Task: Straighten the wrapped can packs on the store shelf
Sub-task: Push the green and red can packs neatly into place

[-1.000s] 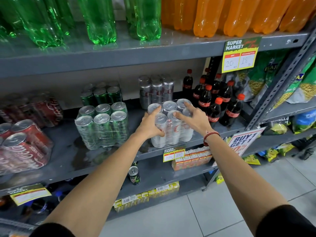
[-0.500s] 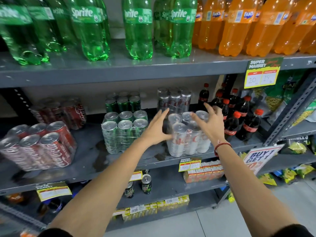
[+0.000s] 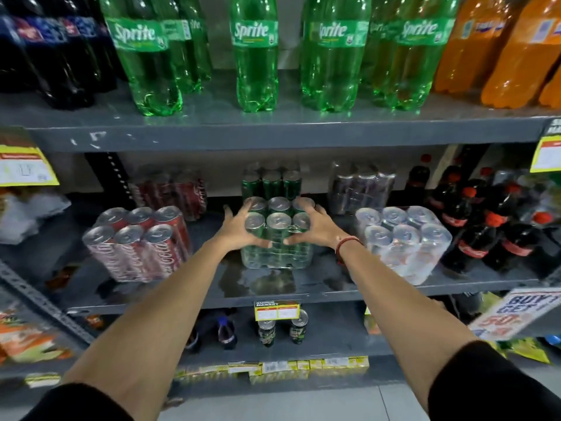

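Note:
A wrapped pack of green cans [image 3: 277,238] stands at the middle of the grey shelf [image 3: 303,291]. My left hand [image 3: 238,230] grips its left side and my right hand [image 3: 315,229] grips its right side. To the right stands a wrapped pack of silver cans [image 3: 403,241], untouched. A wrapped pack of red cola cans [image 3: 139,244] leans tilted at the left. Behind them sit three more packs: red [image 3: 170,192], green [image 3: 271,180] and dark silver [image 3: 361,185].
Small cola bottles [image 3: 485,229] crowd the shelf's right end. Large green soda bottles [image 3: 255,53] and orange ones [image 3: 498,50] stand on the shelf above. Loose cans [image 3: 297,326] and price tags [image 3: 277,309] are on the shelf below. A wet patch lies in front of the green pack.
Both hands left the silver can pack and moved left onto the green can pack, now gripping its sides. The view shifted left and closer to the shelf.

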{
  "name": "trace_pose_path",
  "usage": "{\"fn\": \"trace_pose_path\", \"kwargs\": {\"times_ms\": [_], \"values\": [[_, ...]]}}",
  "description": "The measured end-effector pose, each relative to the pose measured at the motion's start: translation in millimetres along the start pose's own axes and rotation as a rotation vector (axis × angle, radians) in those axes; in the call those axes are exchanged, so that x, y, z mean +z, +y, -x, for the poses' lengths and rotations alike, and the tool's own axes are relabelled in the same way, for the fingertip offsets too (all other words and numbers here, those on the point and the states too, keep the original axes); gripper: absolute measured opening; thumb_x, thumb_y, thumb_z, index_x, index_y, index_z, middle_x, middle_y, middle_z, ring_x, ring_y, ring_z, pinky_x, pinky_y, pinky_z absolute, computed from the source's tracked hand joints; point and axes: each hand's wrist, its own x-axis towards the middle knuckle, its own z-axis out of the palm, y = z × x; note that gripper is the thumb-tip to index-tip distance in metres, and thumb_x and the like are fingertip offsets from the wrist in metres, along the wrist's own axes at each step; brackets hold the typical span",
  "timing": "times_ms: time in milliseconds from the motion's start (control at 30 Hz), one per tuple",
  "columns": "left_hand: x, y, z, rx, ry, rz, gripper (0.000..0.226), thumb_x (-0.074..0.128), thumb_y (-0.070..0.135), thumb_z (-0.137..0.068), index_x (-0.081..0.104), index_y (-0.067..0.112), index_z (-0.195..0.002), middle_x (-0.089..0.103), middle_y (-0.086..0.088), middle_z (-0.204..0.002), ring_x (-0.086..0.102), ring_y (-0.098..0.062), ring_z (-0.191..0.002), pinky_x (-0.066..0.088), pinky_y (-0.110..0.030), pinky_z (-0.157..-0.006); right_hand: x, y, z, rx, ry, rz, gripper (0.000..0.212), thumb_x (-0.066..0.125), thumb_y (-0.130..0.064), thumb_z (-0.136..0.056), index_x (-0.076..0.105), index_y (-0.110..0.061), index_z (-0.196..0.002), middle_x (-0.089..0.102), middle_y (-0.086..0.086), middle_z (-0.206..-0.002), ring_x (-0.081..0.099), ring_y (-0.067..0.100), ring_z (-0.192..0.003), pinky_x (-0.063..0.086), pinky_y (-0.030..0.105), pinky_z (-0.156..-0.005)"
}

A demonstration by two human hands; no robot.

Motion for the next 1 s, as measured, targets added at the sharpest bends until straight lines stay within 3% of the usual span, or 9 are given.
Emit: {"fn": "trace_pose_path", "kwargs": {"times_ms": [100,167,367,533,1000], "values": [[8,-7,1,0.006,-0.021,0.138,0.119,0.087,0.033,-0.061,0.007,0.031,-0.150,0.022,-0.007,-0.157,0.022,-0.029,-0.143,0.026,-0.042,-0.113,9,1,-8,0.030,0.035,0.007,0.108,0.085,-0.041,-0.064,0.023,-0.028,-0.151,0.017,0.010,-0.160,-0.001,0.032,-0.148,0.016,0.043,-0.117],[13,-11,2,0.009,0.018,0.182,0.118,0.087,0.028,-0.061,0.009,0.031,-0.149,0.033,-0.007,-0.153,0.029,-0.028,-0.141,0.029,-0.039,-0.111,11,3,-9,0.042,0.075,0.008,0.107,0.085,-0.043,-0.061,0.027,-0.030,-0.149,0.025,0.008,-0.158,0.006,0.031,-0.148,0.018,0.041,-0.117],[18,-21,17,0.030,0.070,0.137,0.115,0.086,0.020,-0.064,0.010,0.034,-0.149,0.043,-0.012,-0.145,0.031,-0.033,-0.137,0.029,-0.039,-0.108,11,4,3,0.035,0.094,0.001,0.103,0.087,-0.043,-0.059,0.033,-0.035,-0.146,0.027,0.012,-0.156,0.018,0.028,-0.146,0.020,0.038,-0.117],[25,-28,38,0.042,0.102,0.079,0.117,0.085,0.022,-0.064,0.005,0.041,-0.147,0.051,-0.019,-0.135,0.049,-0.035,-0.124,0.041,-0.040,-0.099,11,3,22,-0.001,0.057,0.023,0.100,0.086,-0.040,-0.062,0.032,-0.035,-0.146,0.028,0.011,-0.155,0.015,0.026,-0.147,0.018,0.041,-0.119],[33,-26,74,0.073,0.163,-0.016,0.107,0.079,0.021,-0.073,0.005,0.034,-0.149,0.054,-0.022,-0.129,0.048,-0.038,-0.122,0.039,-0.045,-0.098,17,4,45,0.017,0.038,0.029,0.103,0.087,-0.043,-0.058,0.032,-0.039,-0.146,0.025,0.011,-0.156,0.026,0.031,-0.143,0.024,0.045,-0.117]]}}
